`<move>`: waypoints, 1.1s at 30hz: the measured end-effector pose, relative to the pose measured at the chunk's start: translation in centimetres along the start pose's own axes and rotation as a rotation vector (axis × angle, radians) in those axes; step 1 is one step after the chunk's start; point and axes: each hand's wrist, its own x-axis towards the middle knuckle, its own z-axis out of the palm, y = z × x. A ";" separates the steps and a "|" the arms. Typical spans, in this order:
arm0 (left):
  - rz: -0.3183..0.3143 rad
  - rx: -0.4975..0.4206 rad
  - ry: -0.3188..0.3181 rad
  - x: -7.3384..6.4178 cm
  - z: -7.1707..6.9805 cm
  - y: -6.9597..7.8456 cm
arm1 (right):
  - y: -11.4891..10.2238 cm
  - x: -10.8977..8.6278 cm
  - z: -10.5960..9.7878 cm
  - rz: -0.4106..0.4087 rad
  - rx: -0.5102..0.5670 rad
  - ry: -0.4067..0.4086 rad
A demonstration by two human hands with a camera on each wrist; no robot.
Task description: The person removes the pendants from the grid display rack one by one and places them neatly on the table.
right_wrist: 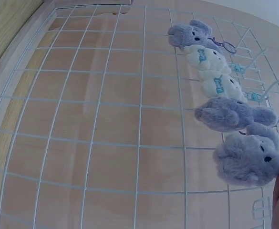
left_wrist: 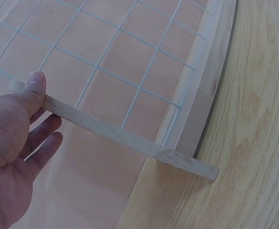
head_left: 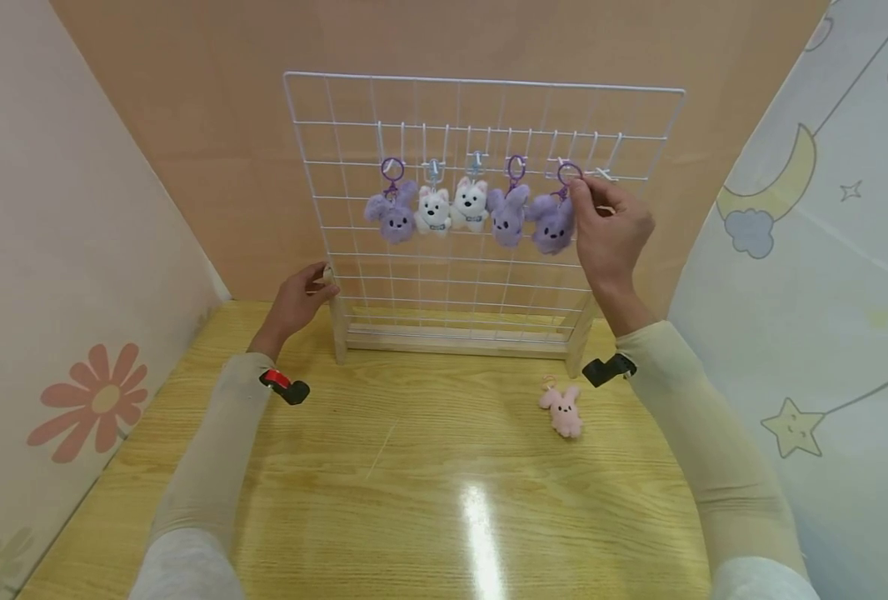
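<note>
At the left, the left hand (head_left: 299,298) grips the wooden post (head_left: 339,327) of the stand, its thumb on one side and its fingers round the other. Next along the white wire grid (head_left: 481,81) hangs the first purple plush (head_left: 396,221), furry, with long drooping ears and a purple ring above. Beside it come a white plush (head_left: 433,214) and a second white plush (head_left: 471,208), each with pink inner ears, dark eyes and nose, a small blue bow and a clear bluish clip. Then comes another purple plush (head_left: 507,221), ears upright, on its own purple ring. Rightmost in the row is the fifth plush (head_left: 553,227), lilac with black eyes and a dark nose, in front of the grid by the hooks; the right hand (head_left: 615,225) pinches its purple ring (head_left: 569,173) between thumb and index finger. Below, on the table (head_left: 384,517), lies a pink plush (head_left: 566,414) with its ring, and only the head view shows it

The left wrist view gives the post's rounded end and the thumb pressed near it, small in the head view. The right wrist view brings out the fifth plush's fluffy pile and the turquoise marking on each white body; there the right fingers touch the frame's edge, and their pinch is cut off
</note>
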 end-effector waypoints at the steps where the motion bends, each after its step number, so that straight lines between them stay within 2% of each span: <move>1: 0.000 -0.002 -0.001 0.0 0.0 0.0 | -0.1 -0.1 -0.1 -0.002 0.001 0.001; 8: 0.002 0.001 0.000 0.0 0.0 0.1 | -1.3 -0.3 -0.9 -0.002 0.011 -0.002; 16: 0.003 0.004 0.002 0.0 0.0 0.0 | -4.4 -1.8 -2.2 -0.041 0.041 -0.029; 19: 0.000 0.007 -0.001 0.0 0.0 0.0 | -3.9 -2.0 -2.7 -0.045 0.033 -0.043; 25: -0.003 0.012 -0.003 0.0 -0.1 -0.1 | -1.2 -2.3 -3.8 -0.019 -0.002 -0.080; 33: 0.002 0.020 0.001 0.0 -0.1 0.0 | -0.3 -3.7 -4.9 0.014 -0.012 -0.156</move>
